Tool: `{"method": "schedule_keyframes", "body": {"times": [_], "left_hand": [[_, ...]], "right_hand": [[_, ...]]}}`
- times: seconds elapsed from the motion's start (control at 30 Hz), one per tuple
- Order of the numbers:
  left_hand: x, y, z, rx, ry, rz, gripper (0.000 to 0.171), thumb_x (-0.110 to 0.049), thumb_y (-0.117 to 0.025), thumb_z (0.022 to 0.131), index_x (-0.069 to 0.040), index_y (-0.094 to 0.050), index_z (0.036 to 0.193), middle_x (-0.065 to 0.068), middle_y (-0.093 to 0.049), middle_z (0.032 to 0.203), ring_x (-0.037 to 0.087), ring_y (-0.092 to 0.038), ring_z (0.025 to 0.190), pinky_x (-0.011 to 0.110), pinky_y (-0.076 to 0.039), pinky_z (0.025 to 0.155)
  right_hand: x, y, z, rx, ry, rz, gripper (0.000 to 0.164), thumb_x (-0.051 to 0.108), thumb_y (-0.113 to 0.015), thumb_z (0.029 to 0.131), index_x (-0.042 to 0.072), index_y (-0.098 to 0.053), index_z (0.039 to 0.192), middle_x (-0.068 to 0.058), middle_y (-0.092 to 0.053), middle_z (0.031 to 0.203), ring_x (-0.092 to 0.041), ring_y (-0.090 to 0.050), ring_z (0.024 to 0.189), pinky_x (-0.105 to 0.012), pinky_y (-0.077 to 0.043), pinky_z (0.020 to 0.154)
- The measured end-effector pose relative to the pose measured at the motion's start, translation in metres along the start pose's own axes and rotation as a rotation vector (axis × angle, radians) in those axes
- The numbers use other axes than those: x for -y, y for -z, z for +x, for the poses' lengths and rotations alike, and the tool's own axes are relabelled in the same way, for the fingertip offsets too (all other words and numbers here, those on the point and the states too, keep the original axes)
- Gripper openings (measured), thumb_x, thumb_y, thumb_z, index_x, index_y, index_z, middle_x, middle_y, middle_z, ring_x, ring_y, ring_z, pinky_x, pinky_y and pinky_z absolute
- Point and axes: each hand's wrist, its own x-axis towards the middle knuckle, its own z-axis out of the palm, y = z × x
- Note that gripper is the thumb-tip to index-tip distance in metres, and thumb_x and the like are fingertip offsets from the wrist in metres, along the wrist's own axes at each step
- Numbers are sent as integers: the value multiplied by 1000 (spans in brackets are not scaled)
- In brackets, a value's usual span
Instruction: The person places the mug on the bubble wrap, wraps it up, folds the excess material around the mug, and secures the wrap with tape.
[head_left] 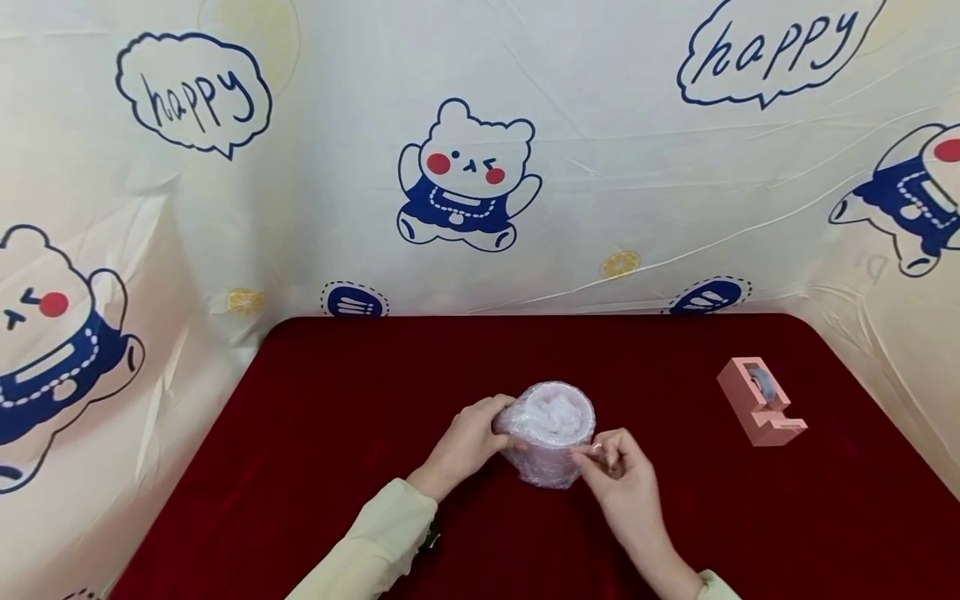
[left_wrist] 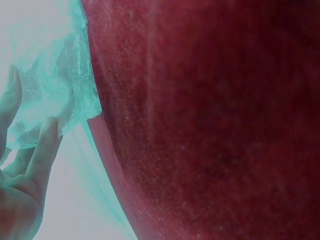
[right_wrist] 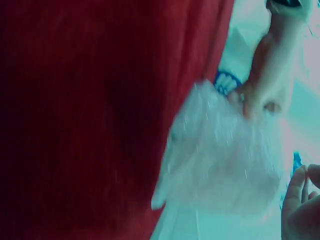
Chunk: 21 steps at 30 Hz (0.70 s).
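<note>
A round bundle in clear bubble wrap (head_left: 553,425) is near the middle of the red table, with a ring-like top showing through the wrap. My left hand (head_left: 468,437) grips its left side, thumb toward me and fingers behind. In the left wrist view, the left hand (left_wrist: 30,175) spreads its fingers along the crinkled wrap (left_wrist: 50,90). Close to the bundle's right side, my right hand (head_left: 622,479) pinches a small clear strip, apparently tape (head_left: 597,448), between thumb and forefinger. The right wrist view has the right hand (right_wrist: 302,205) at its edge, beside the blurred bundle (right_wrist: 220,155).
A pink tape dispenser (head_left: 759,404) holding a roll of tape stands at the right of the red-covered table (head_left: 360,375). Patterned white cloth (head_left: 600,208) hangs behind the table and on both sides.
</note>
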Motion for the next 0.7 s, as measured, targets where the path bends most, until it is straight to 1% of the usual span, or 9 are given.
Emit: {"method": "schedule_keyframes", "body": {"times": [0.03,0.1,0.23,0.33,0.43,0.5,0.6,0.7], "left_hand": [[0,0,0,-2,-6,-3,46,-25,-75,78,-16,-60,120,5,-66,115,18,-64,104,29,-53,81],[0,-2,0,-3,-14,-7,47,-23,-76,78,-14,-59,121,7,-66,114,19,-64,104,30,-53,81],[1,-3,1,1,-10,-28,50,-19,-77,78,-12,-59,124,8,-65,117,21,-63,106,32,-54,84],[3,-2,1,9,-8,-32,51,-17,-77,79,-12,-57,127,9,-64,121,23,-62,110,34,-53,87],[4,-1,1,9,-1,-20,49,-14,-76,81,-13,-57,126,8,-63,123,23,-62,112,35,-53,88],[3,-1,1,4,4,-8,46,-14,-75,82,-13,-58,124,7,-64,122,22,-63,111,34,-54,87],[1,-2,1,-13,3,3,42,-16,-75,81,-12,-59,120,7,-66,118,19,-64,106,29,-54,81],[-1,-2,1,-16,5,1,40,-18,-75,82,-11,-59,117,8,-67,114,18,-65,99,24,-52,74]], "right_hand": [[-2,-4,-1,21,10,-11,43,-18,-62,79,-6,-21,76,8,-46,86,1,-67,87,-10,-50,68],[-7,-11,-4,46,19,-69,42,-16,-64,79,-6,-23,76,8,-47,85,3,-67,88,-10,-47,64],[-13,-21,-6,60,49,-180,40,-15,-65,79,-5,-26,74,7,-46,84,5,-66,88,-10,-48,64],[-13,-25,-8,86,57,-220,40,-14,-65,80,-3,-28,72,2,-50,84,4,-66,89,-12,-50,66],[-13,-27,-8,122,73,-246,40,-14,-65,79,-1,-28,70,-3,-51,84,4,-65,90,-15,-51,65],[-14,-26,-7,136,98,-262,41,-16,-65,79,0,-28,70,-4,-51,83,4,-65,90,-15,-50,64],[-14,-23,-5,120,125,-272,42,-16,-66,77,-1,-28,69,-2,-50,82,5,-64,89,-15,-48,60],[-13,-22,-3,85,96,-268,42,-15,-67,77,-1,-28,70,2,-48,83,6,-64,88,-16,-46,57]]}}
